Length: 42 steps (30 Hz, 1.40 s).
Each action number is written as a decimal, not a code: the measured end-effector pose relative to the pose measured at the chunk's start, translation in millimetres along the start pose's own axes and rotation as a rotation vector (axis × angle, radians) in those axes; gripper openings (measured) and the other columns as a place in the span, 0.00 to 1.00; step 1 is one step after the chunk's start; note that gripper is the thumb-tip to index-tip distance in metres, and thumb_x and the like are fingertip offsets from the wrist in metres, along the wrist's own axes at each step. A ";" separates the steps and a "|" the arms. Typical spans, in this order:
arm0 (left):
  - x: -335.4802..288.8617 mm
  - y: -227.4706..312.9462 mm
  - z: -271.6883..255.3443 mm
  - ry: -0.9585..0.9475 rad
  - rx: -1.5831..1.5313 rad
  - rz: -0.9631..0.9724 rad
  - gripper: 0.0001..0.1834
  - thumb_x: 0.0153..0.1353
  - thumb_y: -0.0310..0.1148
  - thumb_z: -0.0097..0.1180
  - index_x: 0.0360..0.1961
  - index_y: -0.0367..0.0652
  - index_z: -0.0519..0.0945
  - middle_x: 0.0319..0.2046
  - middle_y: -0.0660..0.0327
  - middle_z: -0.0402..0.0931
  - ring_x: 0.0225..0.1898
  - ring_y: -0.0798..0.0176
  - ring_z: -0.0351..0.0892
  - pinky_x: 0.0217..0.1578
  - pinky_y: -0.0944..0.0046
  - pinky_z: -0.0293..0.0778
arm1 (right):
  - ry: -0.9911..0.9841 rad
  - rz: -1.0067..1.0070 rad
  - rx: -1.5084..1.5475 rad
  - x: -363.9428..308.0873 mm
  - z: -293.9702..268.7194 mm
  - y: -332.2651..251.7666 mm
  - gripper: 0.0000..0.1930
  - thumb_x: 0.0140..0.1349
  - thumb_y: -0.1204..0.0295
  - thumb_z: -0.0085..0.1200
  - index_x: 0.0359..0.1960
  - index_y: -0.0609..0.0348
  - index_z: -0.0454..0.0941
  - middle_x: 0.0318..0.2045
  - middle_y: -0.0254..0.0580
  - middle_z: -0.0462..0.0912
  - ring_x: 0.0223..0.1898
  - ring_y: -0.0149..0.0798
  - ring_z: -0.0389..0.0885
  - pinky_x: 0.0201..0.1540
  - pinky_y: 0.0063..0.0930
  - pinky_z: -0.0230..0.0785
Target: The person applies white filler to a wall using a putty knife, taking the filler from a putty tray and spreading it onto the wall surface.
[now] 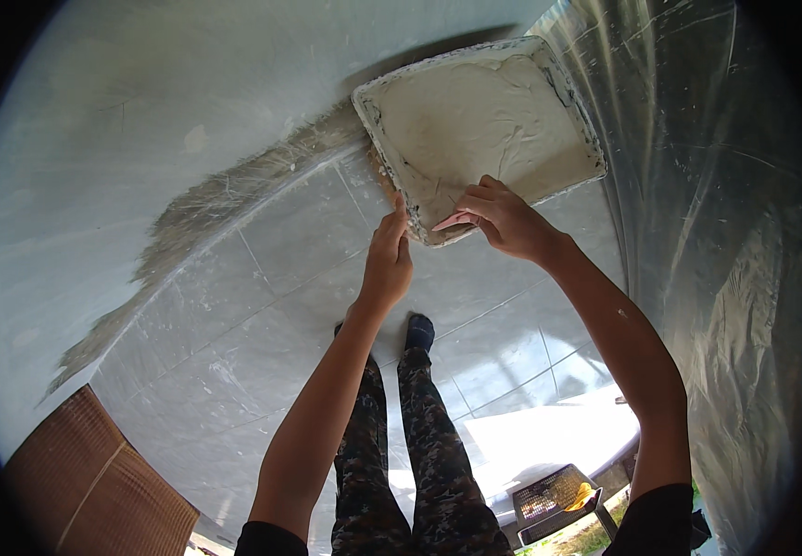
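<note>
A large rectangular tray [595, 148] full of smooth, pale grey wet plaster [466, 111] is in front of me, its rim crusted with dried smears. My left hand [389, 259] is at the tray's near left corner, fingers along the outer side of the rim, seemingly gripping it. My right hand [507, 218] is closed on a small pinkish flat scraper [453, 221], held low over the plaster just inside that same corner. Most of the scraper is hidden by my fingers. Shallow ridges mark the plaster beyond my right hand.
A pale wall [141, 120] with a rough grey band along its foot runs on the left. Clear plastic sheeting [697, 185] hangs on the right. Grey tiles [234, 296] cover the floor under my feet. A brown woven panel [95, 477] and a dark crate [554, 496] are nearer me.
</note>
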<state>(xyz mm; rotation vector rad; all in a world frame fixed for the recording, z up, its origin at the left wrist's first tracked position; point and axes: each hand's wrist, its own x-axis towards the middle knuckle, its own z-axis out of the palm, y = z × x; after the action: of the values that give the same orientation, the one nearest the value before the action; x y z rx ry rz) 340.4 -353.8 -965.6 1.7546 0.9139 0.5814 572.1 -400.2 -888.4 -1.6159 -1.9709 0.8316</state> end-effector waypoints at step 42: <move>-5.0 6.5 -0.8 -0.140 -0.030 -0.162 0.38 0.73 0.22 0.40 0.80 0.49 0.42 0.64 0.44 0.68 0.60 0.51 0.73 0.64 0.55 0.67 | 0.407 0.090 -0.232 4.5 6.2 5.9 0.09 0.62 0.84 0.53 0.42 0.61 0.79 0.39 0.43 0.81 0.41 0.49 0.74 0.47 0.41 0.69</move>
<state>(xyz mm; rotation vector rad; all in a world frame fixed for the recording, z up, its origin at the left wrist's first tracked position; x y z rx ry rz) 338.9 -358.6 -959.1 1.6537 0.9335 0.3610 571.1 -396.1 -897.2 -1.8433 -1.7602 0.2755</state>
